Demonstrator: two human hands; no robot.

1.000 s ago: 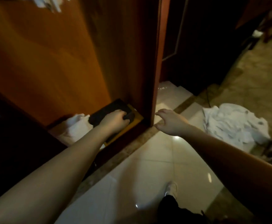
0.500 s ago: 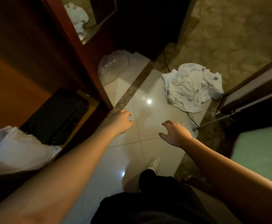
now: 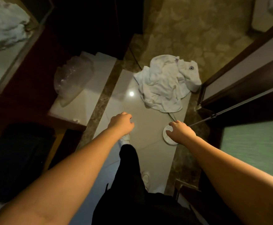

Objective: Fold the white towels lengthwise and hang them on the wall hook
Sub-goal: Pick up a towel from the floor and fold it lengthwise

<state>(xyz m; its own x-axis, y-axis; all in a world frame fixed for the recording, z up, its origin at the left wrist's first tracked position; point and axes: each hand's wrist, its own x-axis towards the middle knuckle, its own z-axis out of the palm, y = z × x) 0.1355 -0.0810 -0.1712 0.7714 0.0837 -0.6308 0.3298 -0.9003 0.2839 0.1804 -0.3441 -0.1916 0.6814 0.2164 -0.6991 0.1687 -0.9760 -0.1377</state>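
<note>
Shiny pale floor tiles (image 3: 116,98) fill the middle. Crumpled white cloth towels (image 3: 166,85) lie upper right. Left hand (image 3: 122,123) and right hand (image 3: 179,133) hang below them, fingers loosely curled, holding nothing.

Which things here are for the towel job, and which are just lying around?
For the job:
- crumpled white towels on the floor
- left hand and right hand, both holding nothing

Just lying around:
- clear plastic bag
- round white disc on the floor
- thin cord
- white cloth at the upper left, too blurred to name
</note>
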